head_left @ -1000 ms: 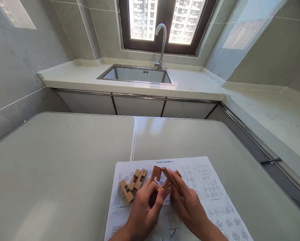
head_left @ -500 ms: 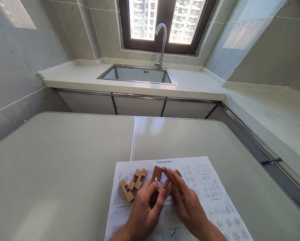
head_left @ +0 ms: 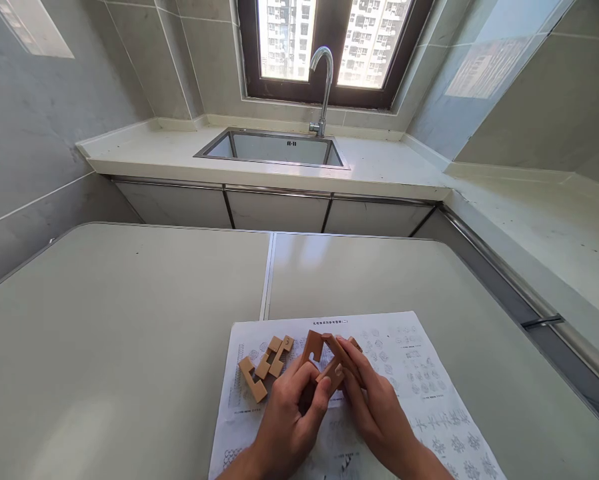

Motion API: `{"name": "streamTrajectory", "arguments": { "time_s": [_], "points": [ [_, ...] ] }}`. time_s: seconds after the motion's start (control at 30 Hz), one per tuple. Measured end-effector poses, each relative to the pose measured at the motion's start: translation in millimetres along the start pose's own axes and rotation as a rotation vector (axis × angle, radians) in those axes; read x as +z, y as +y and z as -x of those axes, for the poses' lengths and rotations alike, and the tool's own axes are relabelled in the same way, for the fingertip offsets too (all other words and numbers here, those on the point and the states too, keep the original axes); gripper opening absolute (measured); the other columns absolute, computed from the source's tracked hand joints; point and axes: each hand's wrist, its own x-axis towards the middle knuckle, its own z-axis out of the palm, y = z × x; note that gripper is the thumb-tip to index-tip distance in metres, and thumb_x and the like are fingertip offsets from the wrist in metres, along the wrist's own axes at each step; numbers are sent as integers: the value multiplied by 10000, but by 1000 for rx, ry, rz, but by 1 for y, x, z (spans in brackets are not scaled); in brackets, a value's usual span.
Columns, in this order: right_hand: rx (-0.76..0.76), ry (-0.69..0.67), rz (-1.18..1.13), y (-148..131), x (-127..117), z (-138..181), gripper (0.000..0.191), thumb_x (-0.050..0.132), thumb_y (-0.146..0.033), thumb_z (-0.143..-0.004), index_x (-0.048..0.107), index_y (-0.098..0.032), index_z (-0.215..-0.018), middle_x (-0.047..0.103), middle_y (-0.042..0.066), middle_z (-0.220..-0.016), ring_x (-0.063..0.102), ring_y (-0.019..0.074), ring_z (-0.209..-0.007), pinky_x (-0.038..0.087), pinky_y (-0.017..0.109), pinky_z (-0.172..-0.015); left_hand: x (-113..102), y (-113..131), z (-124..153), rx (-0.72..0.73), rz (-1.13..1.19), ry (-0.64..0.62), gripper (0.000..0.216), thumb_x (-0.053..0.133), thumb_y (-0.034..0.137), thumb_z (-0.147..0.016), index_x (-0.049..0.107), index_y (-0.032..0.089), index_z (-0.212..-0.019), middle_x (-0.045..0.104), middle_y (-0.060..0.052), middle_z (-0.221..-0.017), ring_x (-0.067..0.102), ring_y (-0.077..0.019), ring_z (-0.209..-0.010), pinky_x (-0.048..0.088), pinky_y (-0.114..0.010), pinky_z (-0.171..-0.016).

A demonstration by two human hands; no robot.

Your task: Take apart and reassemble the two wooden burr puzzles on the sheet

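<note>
Both my hands meet over a printed instruction sheet (head_left: 414, 373) on a pale table (head_left: 129, 320). My left hand (head_left: 289, 420) pinches notched wooden puzzle pieces (head_left: 319, 357) from the left, thumb and fingers closed round them. Against the same crossed pieces, from the right, lie the fingers of my right hand (head_left: 374, 407), gripping them too. To the left, on the sheet, rest three more loose wooden pieces (head_left: 264, 367), untouched and lying close together.
The table has a seam (head_left: 267, 280) down its middle. Beyond it runs a white counter with a steel sink (head_left: 274, 147) and a curved tap (head_left: 323, 87) under a window. A second counter (head_left: 529, 220) runs along the right wall.
</note>
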Motion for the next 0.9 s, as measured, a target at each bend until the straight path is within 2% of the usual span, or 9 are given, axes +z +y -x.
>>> {"name": "streamTrajectory", "arguments": {
  "time_s": [0.13,0.2,0.3,0.43,0.5,0.63,0.73,0.8,0.9],
  "points": [
    [125,6,-67,-1,-4,1,542,503,-355,-1084,341,-339,-1602,759,88,-1223,760,262,-987,643,366,-796,-2,1,1,-60,98,-1,439,451,489,-1077,457,202,-746,459,11,-735,422,-146,-668,333,-273,-623],
    [184,34,-87,-2,-5,1,611,552,-390,-1064,299,-326,-1616,754,60,-1011,732,249,-858,617,342,-700,-4,-1,2,-101,211,-14,453,458,532,-1069,445,207,-755,447,19,-730,412,-141,-661,334,-270,-621],
    [260,77,-123,-4,-6,-1,686,616,-434,-1025,303,-294,-1618,693,26,-863,639,213,-693,561,317,-621,-6,-5,3,-156,406,-65,476,448,583,-1060,417,215,-760,438,29,-718,397,-129,-635,340,-262,-607],
    [362,-44,-361,-6,-10,-7,535,689,-497,-962,585,-258,-1429,698,76,-1012,642,218,-766,552,322,-670,-11,-3,2,-225,505,-207,496,472,617,-1036,423,213,-753,459,21,-707,419,-131,-643,348,-258,-605],
    [420,-105,-528,-7,-11,-10,542,763,-507,-902,635,-262,-1368,688,79,-1073,644,228,-826,545,318,-688,-14,3,2,-250,528,-299,506,495,639,-1015,427,213,-751,449,24,-698,416,-132,-637,343,-257,-599],
    [507,-201,-753,-9,-10,-13,473,771,-555,-890,705,-244,-1240,680,43,-897,622,215,-786,527,334,-741,-18,14,0,-240,503,-463,529,503,663,-998,399,213,-738,432,23,-722,413,-137,-667,324,-259,-618],
    [503,-267,-823,-10,-9,-15,387,726,-562,-931,735,-214,-1098,677,46,-887,615,204,-784,506,328,-750,-18,17,0,-181,430,-540,536,478,662,-1008,411,207,-733,447,11,-749,410,-146,-700,322,-270,-646],
    [508,-269,-825,-10,-8,-16,359,737,-540,-933,737,-193,-1023,665,40,-859,600,185,-763,486,298,-715,-18,18,-1,-136,403,-559,539,478,663,-1007,417,206,-728,459,5,-765,416,-153,-717,332,-272,-661],
    [573,-154,-886,-10,-9,-18,361,794,-532,-888,735,-181,-945,640,15,-779,576,151,-683,478,262,-645,-19,18,-1,-116,375,-522,540,472,656,-1012,441,204,-718,525,-23,-843,485,-177,-797,389,-275,-729]
  ]
}}
